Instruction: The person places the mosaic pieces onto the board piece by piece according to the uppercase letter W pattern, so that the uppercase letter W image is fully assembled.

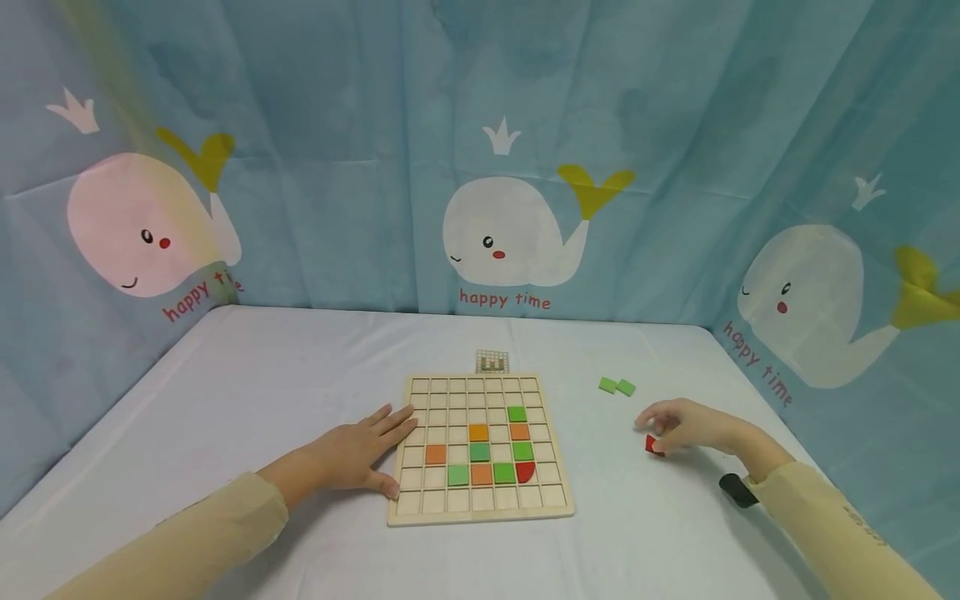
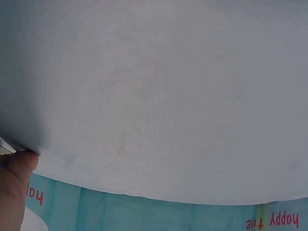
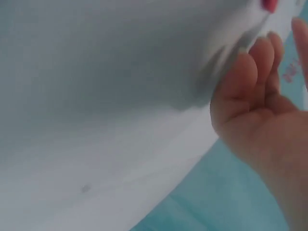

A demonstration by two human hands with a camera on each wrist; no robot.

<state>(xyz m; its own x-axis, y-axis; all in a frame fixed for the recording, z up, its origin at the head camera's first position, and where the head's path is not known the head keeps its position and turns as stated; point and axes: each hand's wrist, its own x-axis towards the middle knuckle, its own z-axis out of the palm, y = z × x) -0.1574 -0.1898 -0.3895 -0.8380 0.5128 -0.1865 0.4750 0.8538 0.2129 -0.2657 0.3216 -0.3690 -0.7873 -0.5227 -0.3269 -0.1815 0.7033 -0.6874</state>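
A wooden grid board (image 1: 450,504) lies on the white table, with several green and orange square tiles and a red rounded tile (image 1: 527,472) set in its cells. My left hand (image 1: 356,454) rests along the board's left edge, fingers spread and thumb near the front corner. Off to the right, my right hand (image 1: 682,425) hovers low over a red piece (image 1: 651,446), fingers loosely bent. In the right wrist view that red piece (image 3: 269,5) shows beyond the fingertips, with a gap between. The left wrist view catches only a fingertip at the board's edge.
Two green tiles (image 1: 617,386) lie on the table between the board and the far right. Behind the board sits a small card (image 1: 492,362) printed with a grid pattern. A black object (image 1: 738,490) is beside the right sleeve. Blue whale-print curtains (image 1: 360,250) surround the table.
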